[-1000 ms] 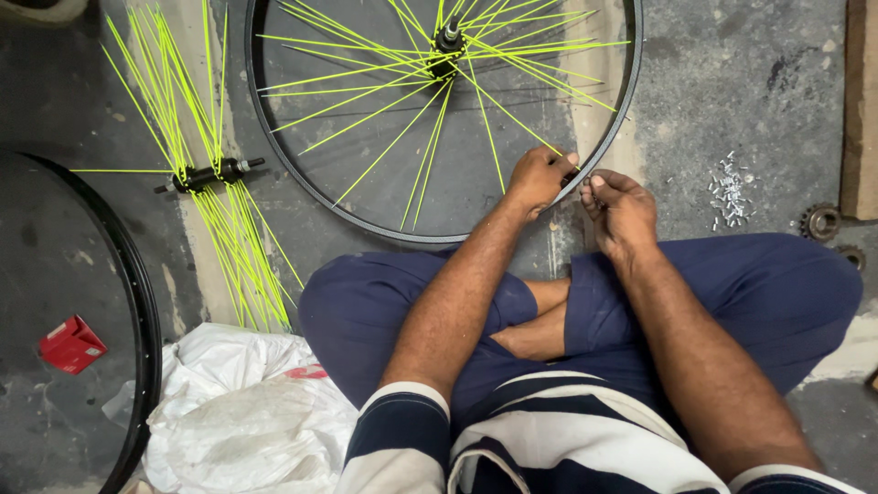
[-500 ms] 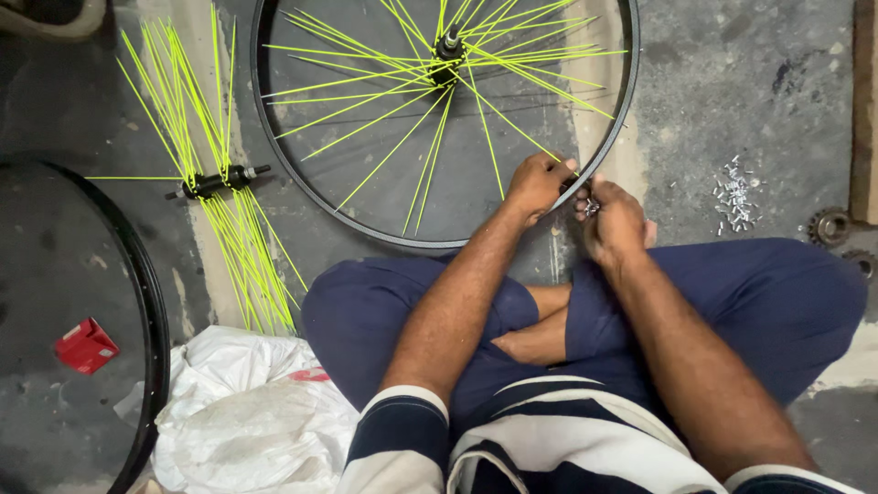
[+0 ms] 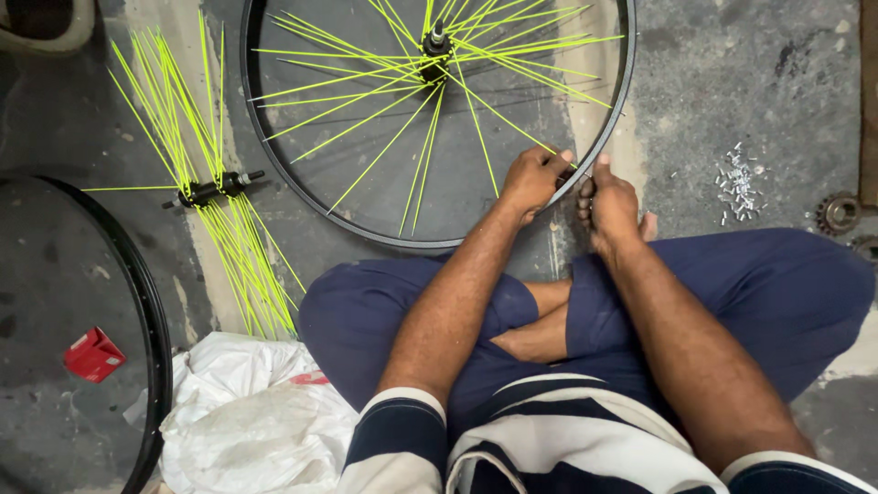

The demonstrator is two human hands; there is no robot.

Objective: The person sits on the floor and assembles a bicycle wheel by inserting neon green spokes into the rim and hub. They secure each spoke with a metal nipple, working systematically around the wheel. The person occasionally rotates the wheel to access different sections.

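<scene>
A yellow spoke point(image 3: 512, 123) is pinched by the left hand point(image 3: 533, 177) at the wheel rim point(image 3: 615, 128), around 1 o'clock; the right hand point(image 3: 611, 199) is curled shut just beside, contents hidden.

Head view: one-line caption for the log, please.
Seated person's left hand and right hand meet at the black rim of a wheel with yellow-green spokes on the floor.

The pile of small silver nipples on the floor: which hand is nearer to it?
Right. The right hand is at the wheel rim, with bare floor between it and the pile on its right. The left hand sits farther left, pinching a yellow spoke.
</scene>
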